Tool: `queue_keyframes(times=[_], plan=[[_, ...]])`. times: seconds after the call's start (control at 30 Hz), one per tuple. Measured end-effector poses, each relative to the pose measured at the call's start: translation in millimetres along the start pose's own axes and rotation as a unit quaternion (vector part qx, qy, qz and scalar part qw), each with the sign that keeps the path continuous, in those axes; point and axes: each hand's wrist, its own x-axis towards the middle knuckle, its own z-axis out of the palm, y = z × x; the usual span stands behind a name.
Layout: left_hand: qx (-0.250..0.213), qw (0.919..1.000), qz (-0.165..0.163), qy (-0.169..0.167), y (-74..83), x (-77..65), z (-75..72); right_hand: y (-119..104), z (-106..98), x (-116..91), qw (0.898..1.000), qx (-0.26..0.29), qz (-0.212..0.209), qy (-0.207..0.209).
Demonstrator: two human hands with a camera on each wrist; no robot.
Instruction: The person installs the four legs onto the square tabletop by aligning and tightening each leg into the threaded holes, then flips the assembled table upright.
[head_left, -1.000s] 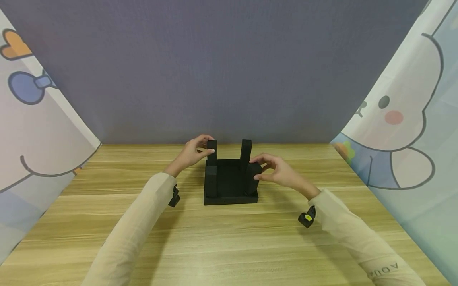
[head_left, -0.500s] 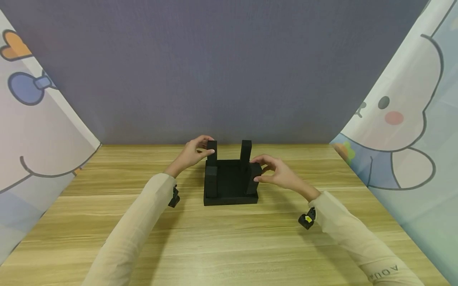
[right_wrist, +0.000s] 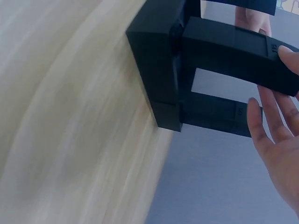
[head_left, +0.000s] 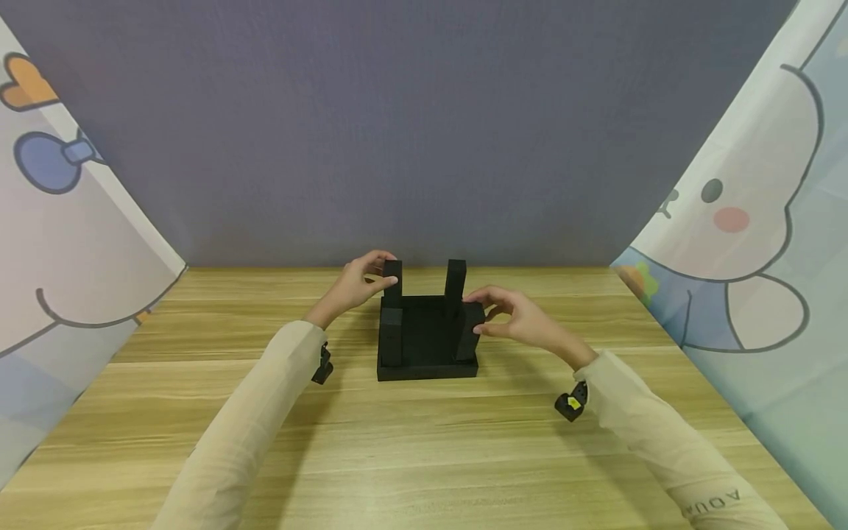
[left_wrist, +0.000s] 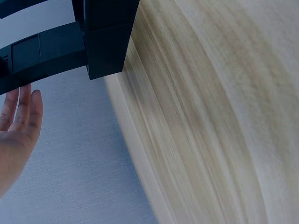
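A black square base [head_left: 427,372] with a raised rim stands on the table, with an upright black post at each corner. My left hand [head_left: 353,285] pinches the top of the back-left post [head_left: 392,298] between thumb and fingers. On the other side, my right hand [head_left: 520,322] holds the upper part of the front-right post [head_left: 470,340], thumb in front and fingers behind. That post [right_wrist: 229,49] bears a small engraved mark in the right wrist view. The front-left post [head_left: 391,342] and back-right post [head_left: 455,283] stand untouched. In the left wrist view, the left hand's [left_wrist: 16,140] thumb is out of sight.
The wood-grain table [head_left: 424,456] stretches around the base. Behind it rises a grey-blue panel [head_left: 424,132]. Cartoon-printed sheets [head_left: 748,243] flank both sides. Each wrist wears a small black camera [head_left: 571,403].
My right hand and wrist have shifted very slightly, its thumb a touch higher on the post. The left hand and the base stay where they were.
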Motion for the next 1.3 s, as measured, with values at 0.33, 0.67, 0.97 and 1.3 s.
queue_keyframes(times=[0.33,0.67,0.97,1.3], plan=[[-0.006,1.0,0.004,0.0,-2.0,0.7,-0.9,1,5,-5,0.999,-0.015,-0.009,0.037],[-0.004,1.0,0.002,0.001,-0.9,0.8,-0.2,0,-4,2,0.999,0.023,-0.012,-0.042],[-0.008,1.0,-0.003,-0.004,-0.4,0.5,-0.5,1,-6,3,0.998,0.035,-0.008,-0.057],[-0.014,0.9999,0.001,0.0,0.4,0.2,0.2,2,1,-2,1.0,0.025,-0.004,-0.002]])
